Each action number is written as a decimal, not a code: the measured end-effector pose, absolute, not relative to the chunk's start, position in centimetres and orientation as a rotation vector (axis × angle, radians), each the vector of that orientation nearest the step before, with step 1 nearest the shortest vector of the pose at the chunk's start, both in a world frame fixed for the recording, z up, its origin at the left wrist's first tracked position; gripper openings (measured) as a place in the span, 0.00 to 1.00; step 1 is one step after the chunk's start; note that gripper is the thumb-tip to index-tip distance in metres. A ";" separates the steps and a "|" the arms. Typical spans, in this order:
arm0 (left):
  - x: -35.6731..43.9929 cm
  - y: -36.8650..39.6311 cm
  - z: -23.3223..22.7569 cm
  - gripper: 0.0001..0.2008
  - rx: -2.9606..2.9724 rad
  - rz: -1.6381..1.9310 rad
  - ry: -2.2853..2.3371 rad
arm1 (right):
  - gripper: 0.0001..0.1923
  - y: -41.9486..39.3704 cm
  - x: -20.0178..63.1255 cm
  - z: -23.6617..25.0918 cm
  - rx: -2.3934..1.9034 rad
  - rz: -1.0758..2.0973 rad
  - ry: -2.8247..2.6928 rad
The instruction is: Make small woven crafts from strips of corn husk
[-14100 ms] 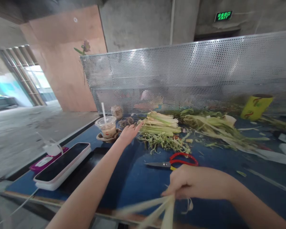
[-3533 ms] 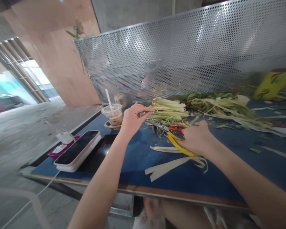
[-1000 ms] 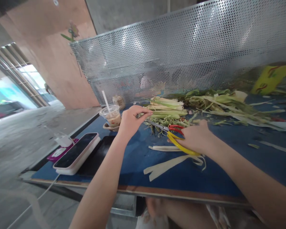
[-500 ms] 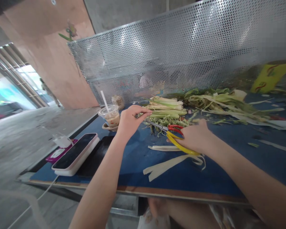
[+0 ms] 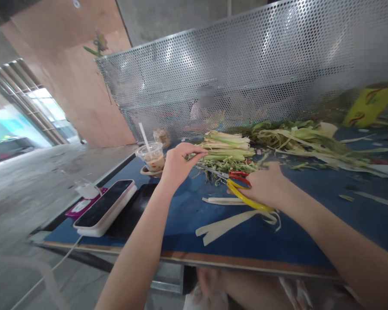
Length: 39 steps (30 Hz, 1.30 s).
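Lying nearest on the blue tabletop [image 5: 187,215], at about six o'clock from the hands, are pale cream leaf strips [image 5: 226,224], flat and loose, apart from the piles as if already stripped.

At eight o'clock sits a dark-screened phone in a white case [image 5: 105,206] on a magenta box [image 5: 80,207]; no writing on either can be read.

The right hand [image 5: 265,186] rests on the table with its fingers closed around the yellow handle of the red-and-yellow scissors [image 5: 236,183]. The blades point toward ten o'clock, tips at the edge of the green trimmings [image 5: 228,165], a hold that keeps the tool low and steady for cutting.

Just beyond, at eleven o'clock, the left hand [image 5: 177,162] pinches something thin between thumb and forefinger at the butt end of the stacked bundle of pale green stalks [image 5: 228,146]; what exactly it grips is too small to tell, but the pinch seems to steady the material ahead of the blades.

Farther at ten o'clock stands a clear plastic cup with a white straw [image 5: 151,157].

At one o'clock sprawls a heap of green husks [image 5: 304,140], and at two o'clock a yellow cylindrical container [image 5: 365,105] bears red markings that cannot be read.

A perforated metal screen [image 5: 245,73] closes off the far edge.
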<state>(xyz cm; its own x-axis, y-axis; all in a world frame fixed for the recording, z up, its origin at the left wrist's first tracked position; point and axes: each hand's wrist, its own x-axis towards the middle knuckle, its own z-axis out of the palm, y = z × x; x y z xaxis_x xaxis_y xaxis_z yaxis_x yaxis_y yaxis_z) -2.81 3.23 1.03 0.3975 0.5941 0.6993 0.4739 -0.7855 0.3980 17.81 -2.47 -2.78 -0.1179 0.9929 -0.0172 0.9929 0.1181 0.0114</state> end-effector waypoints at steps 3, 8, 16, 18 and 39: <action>-2.8 3.1 1.1 0.06 2.502 1.350 0.966 | 0.33 -2.6 17.6 -2.9 2.031 0.099 2.384; -3.7 3.1 1.8 0.08 2.502 1.421 1.090 | 0.32 -2.8 17.5 -3.4 1.967 0.153 2.431; -5.2 5.2 0.9 0.07 2.468 0.594 1.331 | 0.31 -2.8 19.2 -3.3 2.028 0.081 2.312; -5.1 5.3 0.5 0.06 2.467 0.441 1.319 | 0.30 -2.8 20.0 -2.9 2.053 0.069 2.277; -4.9 8.9 -2.5 0.16 2.263 -0.059 2.113 | 0.29 -1.6 24.4 -3.2 2.324 0.075 2.207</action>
